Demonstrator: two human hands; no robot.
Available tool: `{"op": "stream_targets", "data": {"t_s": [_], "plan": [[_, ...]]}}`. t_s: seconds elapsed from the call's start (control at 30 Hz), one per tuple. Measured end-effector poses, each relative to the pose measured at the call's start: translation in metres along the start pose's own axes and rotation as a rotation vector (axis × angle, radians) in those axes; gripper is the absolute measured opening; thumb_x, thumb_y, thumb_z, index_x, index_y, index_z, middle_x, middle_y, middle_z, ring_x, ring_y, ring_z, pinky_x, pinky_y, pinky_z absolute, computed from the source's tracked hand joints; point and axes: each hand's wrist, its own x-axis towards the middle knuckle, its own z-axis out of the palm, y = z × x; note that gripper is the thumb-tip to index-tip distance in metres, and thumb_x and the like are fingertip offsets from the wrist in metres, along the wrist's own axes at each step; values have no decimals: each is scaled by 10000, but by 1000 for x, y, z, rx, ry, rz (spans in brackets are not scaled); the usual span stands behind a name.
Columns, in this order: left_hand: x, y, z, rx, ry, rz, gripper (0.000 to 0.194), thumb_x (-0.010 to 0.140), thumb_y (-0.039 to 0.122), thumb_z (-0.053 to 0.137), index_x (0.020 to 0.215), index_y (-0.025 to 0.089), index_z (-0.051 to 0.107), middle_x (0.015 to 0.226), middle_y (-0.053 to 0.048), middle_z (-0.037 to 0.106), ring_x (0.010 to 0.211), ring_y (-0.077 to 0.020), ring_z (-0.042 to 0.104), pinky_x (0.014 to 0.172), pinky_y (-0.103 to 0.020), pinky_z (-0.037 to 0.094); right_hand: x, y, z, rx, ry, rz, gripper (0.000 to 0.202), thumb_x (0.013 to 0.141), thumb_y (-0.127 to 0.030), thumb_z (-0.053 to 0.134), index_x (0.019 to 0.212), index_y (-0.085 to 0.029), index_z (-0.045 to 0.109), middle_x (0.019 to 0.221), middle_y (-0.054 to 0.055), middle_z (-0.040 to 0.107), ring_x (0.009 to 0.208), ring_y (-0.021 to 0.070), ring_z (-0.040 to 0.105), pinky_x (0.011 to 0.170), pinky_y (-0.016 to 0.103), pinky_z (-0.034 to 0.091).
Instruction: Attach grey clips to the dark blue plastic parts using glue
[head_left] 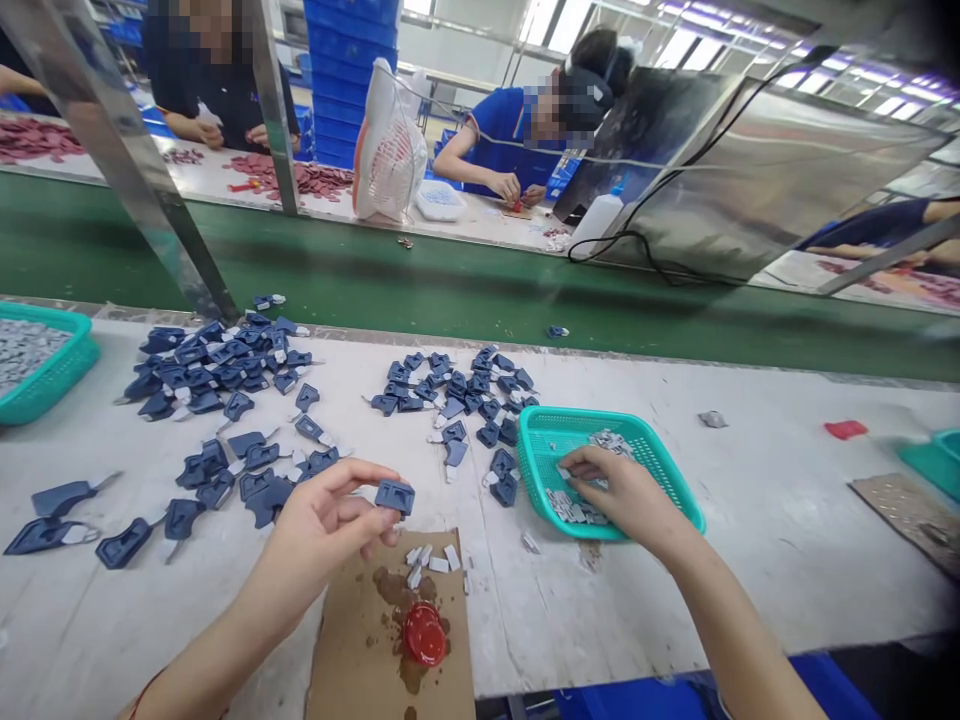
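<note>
My left hand (341, 515) pinches a dark blue moulded plastic piece (395, 497) between thumb and fingers, above a brown cardboard sheet (352, 640). On that cardboard lie several small light-grey plastic blocks (439, 565) and a red round lid (424, 634) that looks wet, with dark stains around it. My right hand (611, 490) reaches into a teal mesh basket (660, 455), its fingertips closed on a small light-grey piece (564, 474). More small grey pieces (574, 507) fill part of the basket under and beside my fingers.
Dark blue pieces lie in a large pile (217, 360) at the left and a smaller cluster (450, 385) behind the basket. Another teal basket (52, 375) stands at the far left. Past the green strip (450, 285), a co-worker (495, 140) handles small red parts.
</note>
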Motion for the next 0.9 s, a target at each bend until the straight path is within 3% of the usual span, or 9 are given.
{"op": "stream_targets", "data": {"t_s": [0.13,0.2,0.3,0.47,0.63,0.8,0.9], "plan": [[-5,-13,-4,10,119,-17,213,721,322,786,911,239,733,838,-52,702,808,-212,638,674,-262,481,-5,-2,-1,0,13,28,226,803,-376,564,948,-231,659,948,79,753,875,263,713,758,385,590],[-7,-19,-5,-23,118,-56,233,723,330,788,931,243,730,957,-61,707,894,-218,632,719,-260,492,-5,-3,1,-6,25,47,287,815,-422,570,991,-218,670,921,88,755,853,270,714,748,395,589],[-8,-25,-6,-90,77,-125,290,728,354,791,986,243,718,1027,-64,694,856,-200,642,719,-264,514,-2,-4,5,-15,40,66,252,813,-406,577,934,-224,702,885,79,762,817,273,715,737,404,582],[-11,-29,-5,-198,26,-155,308,709,367,815,962,226,710,1000,-47,675,794,-182,673,742,-281,538,3,-3,5,15,44,114,206,798,-363,586,814,-235,746,909,58,786,838,276,731,726,380,592],[-10,-35,-7,-294,-21,-203,249,741,338,804,940,237,692,992,-27,679,901,-197,686,758,-257,532,6,2,2,35,49,152,258,807,-388,575,837,-235,780,973,53,789,915,287,730,795,389,593],[-12,-37,-8,-389,22,-303,245,759,236,799,992,246,724,1021,-10,681,767,-112,647,713,-206,546,2,4,2,-11,91,158,307,833,-410,537,904,-228,775,1026,68,775,934,295,720,768,399,592],[-13,-33,-4,-470,52,-359,245,773,129,766,996,228,747,991,-16,702,780,-118,670,763,-212,577,-1,4,3,-34,94,140,318,826,-423,552,971,-224,754,986,70,777,863,280,729,696,374,599]]}}
